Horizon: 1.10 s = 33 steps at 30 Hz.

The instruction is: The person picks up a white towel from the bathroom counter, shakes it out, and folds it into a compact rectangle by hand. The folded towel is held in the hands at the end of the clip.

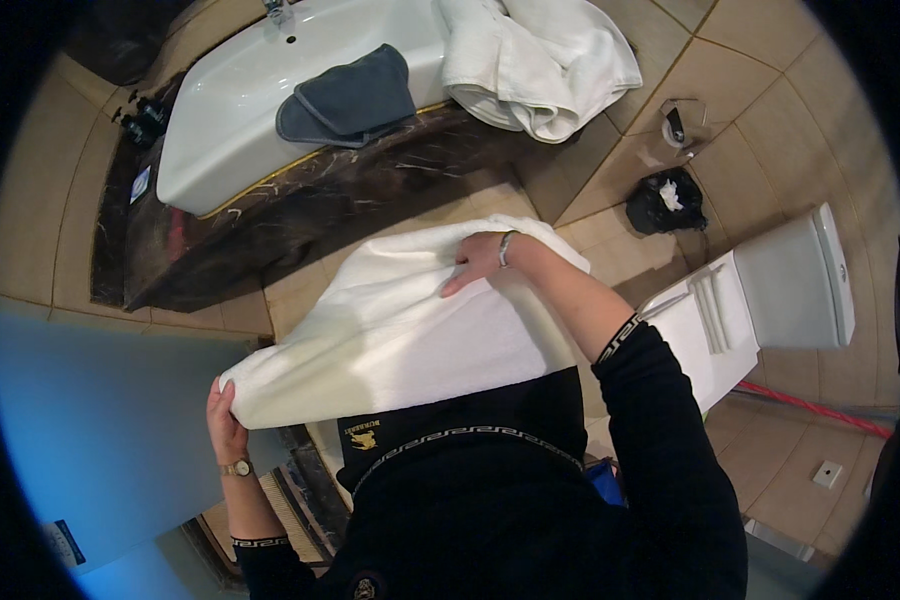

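A large white terry towel (405, 322) is stretched out in front of my body, above the tiled floor. My left hand (225, 420) pinches its left corner, thumb on top. Over the towel's upper right part lies my right hand (480, 259), thumb and fingers on the cloth; some of its fingers are hidden in the folds, so a firm grip is not certain. Ahead of me, a folded dark grey cloth (352, 97) rests over the front rim of the white washbasin (217, 150). A heap of white towels (532, 67) sits at the basin's right end.
Dark marble (420, 142) edges the counter, with pump bottles (142, 120) at its left. On the right are a toilet (787, 285) with rolled white cloths (711, 311) on its lid, a black-lined bin (664, 202) and a paper holder (679, 127). A frosted glass panel (105, 420) stands left.
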Each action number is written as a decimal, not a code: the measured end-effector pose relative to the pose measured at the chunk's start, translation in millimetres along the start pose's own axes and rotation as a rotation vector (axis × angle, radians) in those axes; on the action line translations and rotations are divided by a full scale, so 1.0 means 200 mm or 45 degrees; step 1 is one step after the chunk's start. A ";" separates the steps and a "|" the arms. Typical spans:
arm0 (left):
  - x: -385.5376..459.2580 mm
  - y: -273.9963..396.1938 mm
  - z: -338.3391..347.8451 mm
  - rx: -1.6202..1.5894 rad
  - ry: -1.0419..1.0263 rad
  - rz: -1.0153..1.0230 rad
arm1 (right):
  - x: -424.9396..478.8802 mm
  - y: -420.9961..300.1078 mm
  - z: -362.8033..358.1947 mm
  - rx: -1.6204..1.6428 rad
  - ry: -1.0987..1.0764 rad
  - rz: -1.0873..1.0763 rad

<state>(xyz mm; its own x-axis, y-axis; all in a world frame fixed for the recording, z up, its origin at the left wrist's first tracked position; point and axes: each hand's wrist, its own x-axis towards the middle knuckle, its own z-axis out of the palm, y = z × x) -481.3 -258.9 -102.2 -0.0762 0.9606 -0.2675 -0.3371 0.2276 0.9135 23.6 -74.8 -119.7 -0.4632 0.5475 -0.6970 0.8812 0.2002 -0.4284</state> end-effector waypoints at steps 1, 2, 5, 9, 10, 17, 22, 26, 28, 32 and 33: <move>0.00 -0.01 0.00 -0.008 0.003 -0.010 | -0.04 0.02 0.00 -0.046 0.006 0.002; 0.01 -0.03 0.00 -0.017 -0.003 -0.014 | -0.09 0.04 0.00 -0.091 0.012 0.004; 0.03 -0.05 -0.01 -0.034 -0.007 -0.030 | -0.24 0.06 -0.01 -0.170 0.038 0.003; 0.06 -0.05 0.01 -0.039 -0.018 -0.046 | -0.37 0.14 0.01 -0.245 0.065 0.008; 0.07 -0.05 0.00 -0.037 -0.027 -0.050 | -0.39 0.16 0.02 -0.273 0.064 0.027; 0.11 -0.09 -0.07 0.010 -0.018 -0.103 | -0.56 0.48 0.15 0.173 -0.124 -0.019; 0.09 -0.11 -0.09 -0.012 0.041 -0.098 | -0.75 0.62 0.16 0.600 -0.087 -0.031; 0.11 -0.14 -0.12 -0.027 0.057 -0.115 | -0.68 0.86 0.36 1.321 0.517 -0.209; 0.10 -0.14 -0.11 -0.058 0.082 -0.134 | -0.60 0.95 0.54 1.634 0.542 -0.117; 0.11 -0.18 -0.15 -0.078 0.170 -0.143 | -0.49 1.14 0.96 1.799 0.483 0.078; 0.11 -0.18 -0.16 -0.079 0.142 -0.146 | -0.48 1.16 1.03 1.790 0.460 0.142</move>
<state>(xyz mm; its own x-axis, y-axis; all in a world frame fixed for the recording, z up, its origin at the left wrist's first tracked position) -501.0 -250.7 -150.9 -0.1363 0.9045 -0.4040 -0.4066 0.3208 0.8554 251.8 -248.1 -271.0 -0.1643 0.7194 -0.6749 -0.0069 -0.6850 -0.7285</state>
